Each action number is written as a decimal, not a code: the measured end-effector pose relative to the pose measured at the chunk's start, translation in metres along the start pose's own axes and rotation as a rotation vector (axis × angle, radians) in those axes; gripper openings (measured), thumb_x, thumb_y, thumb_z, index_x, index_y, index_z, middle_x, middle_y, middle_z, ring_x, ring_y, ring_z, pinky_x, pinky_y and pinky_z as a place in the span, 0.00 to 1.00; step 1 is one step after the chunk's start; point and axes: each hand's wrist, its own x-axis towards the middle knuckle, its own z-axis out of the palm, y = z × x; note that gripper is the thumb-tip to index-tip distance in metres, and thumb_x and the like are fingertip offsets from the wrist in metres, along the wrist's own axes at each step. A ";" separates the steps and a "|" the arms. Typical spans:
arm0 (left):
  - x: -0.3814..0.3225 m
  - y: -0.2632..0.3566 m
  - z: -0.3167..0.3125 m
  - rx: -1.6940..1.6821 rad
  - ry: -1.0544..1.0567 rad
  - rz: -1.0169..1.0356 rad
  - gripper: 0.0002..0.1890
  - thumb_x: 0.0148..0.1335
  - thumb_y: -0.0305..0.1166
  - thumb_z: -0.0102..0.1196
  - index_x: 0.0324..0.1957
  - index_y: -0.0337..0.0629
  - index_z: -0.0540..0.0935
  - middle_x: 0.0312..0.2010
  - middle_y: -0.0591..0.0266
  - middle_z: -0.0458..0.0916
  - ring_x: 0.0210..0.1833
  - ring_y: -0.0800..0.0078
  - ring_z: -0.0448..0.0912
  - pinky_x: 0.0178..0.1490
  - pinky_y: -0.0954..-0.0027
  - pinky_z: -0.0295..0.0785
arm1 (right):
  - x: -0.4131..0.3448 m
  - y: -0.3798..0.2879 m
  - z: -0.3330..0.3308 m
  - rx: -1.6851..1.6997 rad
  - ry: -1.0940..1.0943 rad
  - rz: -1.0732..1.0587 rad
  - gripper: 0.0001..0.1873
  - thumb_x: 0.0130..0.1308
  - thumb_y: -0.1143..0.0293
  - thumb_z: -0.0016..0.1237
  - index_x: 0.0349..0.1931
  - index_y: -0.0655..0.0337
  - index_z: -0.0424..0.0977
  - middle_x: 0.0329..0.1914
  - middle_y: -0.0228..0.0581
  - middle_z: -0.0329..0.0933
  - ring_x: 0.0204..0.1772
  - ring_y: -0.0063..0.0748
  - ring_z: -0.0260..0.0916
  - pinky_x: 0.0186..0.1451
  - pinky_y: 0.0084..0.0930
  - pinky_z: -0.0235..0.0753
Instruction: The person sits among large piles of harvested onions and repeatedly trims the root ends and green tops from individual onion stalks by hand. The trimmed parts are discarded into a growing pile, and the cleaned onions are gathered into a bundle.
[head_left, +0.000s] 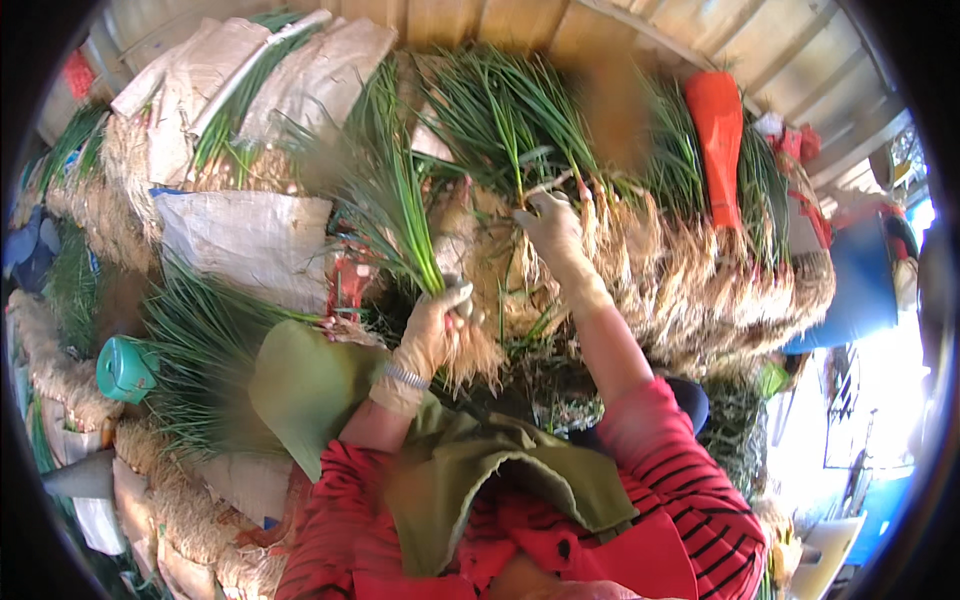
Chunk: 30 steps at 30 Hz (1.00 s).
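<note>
My left hand, in a pale glove with a metal watch band at the wrist, is closed round a bunch of green onions; its leaves point up and its roots hang below the fist. Up and to the right, my right hand, gloved too, is at the near edge of a long pile of green onions. Its fingertips touch a stalk at the root end; whether they grip it is not plain. Pale, stringy roots hang along the pile's near side.
White woven sacks and more rooted bundles lie at the left, near a green lidded container. Loose green onions spread beside my left forearm. A red plastic piece lies on the pile. A blue barrel stands at the right.
</note>
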 end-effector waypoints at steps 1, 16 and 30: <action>0.006 -0.002 -0.002 -0.063 -0.023 -0.023 0.06 0.55 0.27 0.55 0.25 0.40 0.73 0.15 0.65 0.72 0.18 0.72 0.73 0.25 0.72 0.70 | -0.002 -0.007 0.001 -0.038 -0.131 0.025 0.11 0.51 0.68 0.55 0.33 0.62 0.75 0.35 0.44 0.74 0.36 0.38 0.72 0.40 0.27 0.72; -0.003 -0.002 -0.003 0.378 0.082 -0.008 0.05 0.48 0.27 0.56 0.27 0.38 0.75 0.18 0.63 0.76 0.16 0.80 0.70 0.18 0.84 0.61 | -0.056 -0.056 0.008 0.538 -0.754 -0.076 0.24 0.59 0.61 0.50 0.51 0.64 0.62 0.38 0.41 0.72 0.37 0.28 0.70 0.40 0.25 0.72; -0.016 0.019 0.008 0.053 -0.209 -0.008 0.13 0.52 0.22 0.52 0.42 0.36 0.74 0.40 0.49 0.78 0.28 0.74 0.77 0.27 0.79 0.71 | -0.127 0.048 -0.051 -0.184 -0.593 -0.148 0.24 0.55 0.63 0.51 0.53 0.56 0.66 0.51 0.44 0.70 0.51 0.34 0.70 0.49 0.25 0.73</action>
